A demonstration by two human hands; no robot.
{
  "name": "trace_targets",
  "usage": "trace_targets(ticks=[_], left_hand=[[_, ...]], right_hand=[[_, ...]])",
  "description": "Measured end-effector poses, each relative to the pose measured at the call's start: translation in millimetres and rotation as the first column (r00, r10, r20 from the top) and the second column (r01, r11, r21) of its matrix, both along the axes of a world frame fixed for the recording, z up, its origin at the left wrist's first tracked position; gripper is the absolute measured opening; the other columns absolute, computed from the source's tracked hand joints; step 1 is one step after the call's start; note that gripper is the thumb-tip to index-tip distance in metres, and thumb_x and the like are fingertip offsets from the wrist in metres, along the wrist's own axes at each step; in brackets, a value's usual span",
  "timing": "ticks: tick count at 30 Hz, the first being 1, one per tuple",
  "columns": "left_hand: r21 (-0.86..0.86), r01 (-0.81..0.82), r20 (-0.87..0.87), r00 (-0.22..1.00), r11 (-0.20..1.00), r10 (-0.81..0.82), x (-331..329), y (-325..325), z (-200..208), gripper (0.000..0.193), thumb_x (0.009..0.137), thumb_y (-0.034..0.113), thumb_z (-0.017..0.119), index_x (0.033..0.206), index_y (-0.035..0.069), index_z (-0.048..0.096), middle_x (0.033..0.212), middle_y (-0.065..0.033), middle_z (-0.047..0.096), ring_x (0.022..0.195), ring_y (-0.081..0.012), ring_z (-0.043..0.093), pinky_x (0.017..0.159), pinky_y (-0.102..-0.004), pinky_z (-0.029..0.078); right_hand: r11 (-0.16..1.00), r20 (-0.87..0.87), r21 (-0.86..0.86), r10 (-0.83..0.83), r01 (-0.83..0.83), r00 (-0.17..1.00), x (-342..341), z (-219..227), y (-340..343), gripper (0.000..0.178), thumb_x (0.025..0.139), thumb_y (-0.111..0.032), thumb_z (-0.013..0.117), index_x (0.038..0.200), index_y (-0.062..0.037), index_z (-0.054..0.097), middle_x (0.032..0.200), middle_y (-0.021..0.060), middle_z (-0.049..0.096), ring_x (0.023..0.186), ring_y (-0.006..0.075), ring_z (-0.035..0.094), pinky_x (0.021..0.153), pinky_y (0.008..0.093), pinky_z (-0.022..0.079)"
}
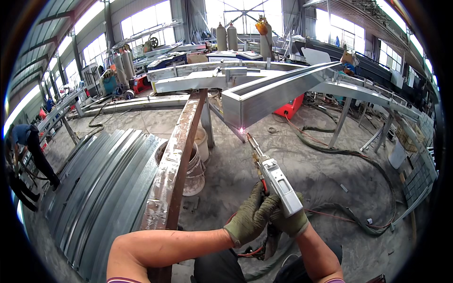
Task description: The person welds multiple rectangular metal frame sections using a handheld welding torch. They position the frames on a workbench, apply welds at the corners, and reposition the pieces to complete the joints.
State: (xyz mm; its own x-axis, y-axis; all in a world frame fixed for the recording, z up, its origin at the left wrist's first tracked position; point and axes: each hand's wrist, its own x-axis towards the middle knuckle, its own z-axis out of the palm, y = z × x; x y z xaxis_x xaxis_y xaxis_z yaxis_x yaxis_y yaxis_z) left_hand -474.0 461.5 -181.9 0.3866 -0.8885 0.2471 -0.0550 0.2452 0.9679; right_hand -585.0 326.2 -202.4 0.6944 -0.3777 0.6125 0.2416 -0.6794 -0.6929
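Observation:
In olive work gloves, my left hand [248, 216] and my right hand [289, 220] are both closed around a handheld welding gun [281, 185]. The right fingers wrap the grip beneath its silver body. My left fingers press in beside them, next to a red line, partly hiding that grip. The gun's slim brass-coloured nozzle [255, 147] points up and away from me. A bright pinkish spark [242, 130] glows at its tip, on the lower near corner of a long rectangular metal frame [276, 101]. That frame's far end rests on other metalwork.
A rusty, spattered beam [171, 160] runs along my left, with buckets [193, 177] beside it. Grey metal profiles [101, 174] lie stacked at left, near a bending co-worker [33, 146]. Hoses [377, 165] curl across the floor at right. A red machine [290, 107] stands behind the frame.

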Motion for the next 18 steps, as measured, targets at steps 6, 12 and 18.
trace_targets(ticks=[6,12,18], left_hand=[[0.035,0.035,-0.164,0.986,0.999,-0.029,-5.7,1.7,3.9,0.047,0.119,0.029,0.062,0.156,0.004,0.046,0.133,-0.0094,0.068,0.119,-0.0174,0.064,0.103,-0.0341,0.054],[0.063,0.032,-0.105,0.994,0.997,-0.026,-4.2,2.9,10.0,0.056,0.122,0.029,0.054,0.169,0.0,0.041,0.149,-0.0129,0.064,0.137,-0.0194,0.059,0.118,-0.0365,0.048],[0.052,-0.016,-0.027,0.999,0.999,0.017,-2.3,-0.5,7.6,0.056,0.122,0.028,0.054,0.169,0.0,0.042,0.149,-0.0134,0.064,0.137,-0.0194,0.058,0.118,-0.0362,0.047]], right_hand=[[0.997,-0.011,-0.071,0.004,-0.005,1.0,-0.9,3.6,-0.2,0.029,0.085,-0.013,0.09,0.112,-0.0058,0.079,0.097,0.0141,0.08,0.084,0.0311,0.08,0.078,0.0388,0.064],[0.999,0.017,-0.027,0.032,-0.031,0.999,1.6,3.4,-1.9,0.025,0.085,-0.014,0.088,0.107,-0.007,0.079,0.093,0.0141,0.079,0.08,0.0305,0.079,0.073,0.0387,0.063],[0.996,0.036,-0.085,0.009,-0.006,0.999,6.6,-6.5,-8.4,0.023,0.085,-0.013,0.086,0.106,-0.0066,0.079,0.089,0.0133,0.078,0.077,0.0313,0.079,0.071,0.0387,0.063]])
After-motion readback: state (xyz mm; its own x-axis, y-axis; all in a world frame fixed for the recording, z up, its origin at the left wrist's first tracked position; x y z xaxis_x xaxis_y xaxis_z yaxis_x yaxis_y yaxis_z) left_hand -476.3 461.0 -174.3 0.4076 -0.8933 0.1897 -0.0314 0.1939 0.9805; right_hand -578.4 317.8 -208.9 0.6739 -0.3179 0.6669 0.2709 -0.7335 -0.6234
